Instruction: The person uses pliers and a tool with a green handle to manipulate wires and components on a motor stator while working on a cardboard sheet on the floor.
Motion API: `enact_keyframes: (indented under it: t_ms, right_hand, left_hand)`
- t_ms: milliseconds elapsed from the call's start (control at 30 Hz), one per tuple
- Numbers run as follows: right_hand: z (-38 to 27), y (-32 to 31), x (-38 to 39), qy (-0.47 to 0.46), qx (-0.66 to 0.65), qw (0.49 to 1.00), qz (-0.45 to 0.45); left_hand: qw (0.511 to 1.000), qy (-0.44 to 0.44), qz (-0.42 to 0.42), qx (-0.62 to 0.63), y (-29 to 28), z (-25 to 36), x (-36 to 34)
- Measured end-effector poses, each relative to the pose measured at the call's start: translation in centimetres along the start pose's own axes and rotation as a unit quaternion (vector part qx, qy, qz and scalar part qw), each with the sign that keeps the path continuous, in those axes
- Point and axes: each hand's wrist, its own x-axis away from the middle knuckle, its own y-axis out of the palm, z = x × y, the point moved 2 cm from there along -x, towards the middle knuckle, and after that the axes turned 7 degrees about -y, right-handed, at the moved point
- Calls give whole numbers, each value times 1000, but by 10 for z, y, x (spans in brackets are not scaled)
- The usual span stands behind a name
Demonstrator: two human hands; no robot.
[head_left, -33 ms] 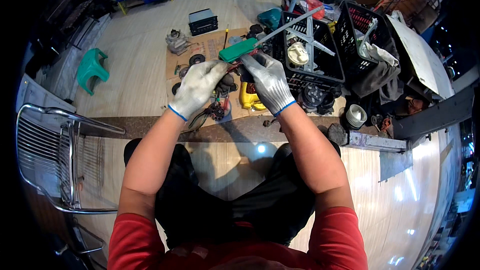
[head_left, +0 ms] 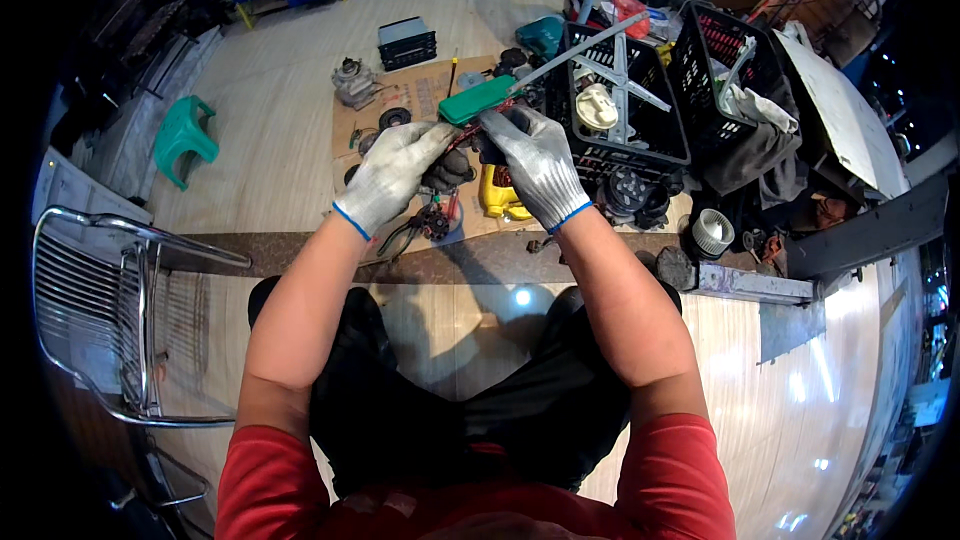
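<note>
nothing moved since before, two gloved hands, left hand (head_left: pixel 392 172) and right hand (head_left: pixel 535 162), grip clenched on one green-handled tool (head_left: pixel 478 100)

Bright overhead light glares off the glossy floor (head_left: pixel 520 297) below me, my arms cast soft shadows, edges bend and darken heavily toward the black fisheye rim; focus is sharp centrally.

A pale wood-look floor (head_left: pixel 270 140) shines with ceiling light. A flattened cardboard sheet (head_left: pixel 400 105) lies on it. A green plastic stool (head_left: pixel 182 138) stands to the left, a chrome wire chair (head_left: pixel 110 310) nearer, black plastic crates (head_left: pixel 655 90) to the right.
</note>
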Motion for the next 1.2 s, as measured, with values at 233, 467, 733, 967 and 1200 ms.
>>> enact_keyframes:
  t_ms: [233,467,733,967,1200]
  right_hand:
    - [-5,5,4,-21,85,995,-39]
    - [0,9,6,-78,278,950,-118]
    - [1,27,16,-266,526,805,-70]
    - [-12,18,10,-315,571,751,-105]
    - [-24,-1,-1,-250,537,788,-167]
  left_hand:
    - [997,-74,-21,-2,-6,3,4]
    - [954,25,104,-281,-7,20,10]
    - [844,135,244,-459,-4,15,9]
    - [741,171,200,-617,-5,4,5]
    - [707,214,105,-666,3,18,13]
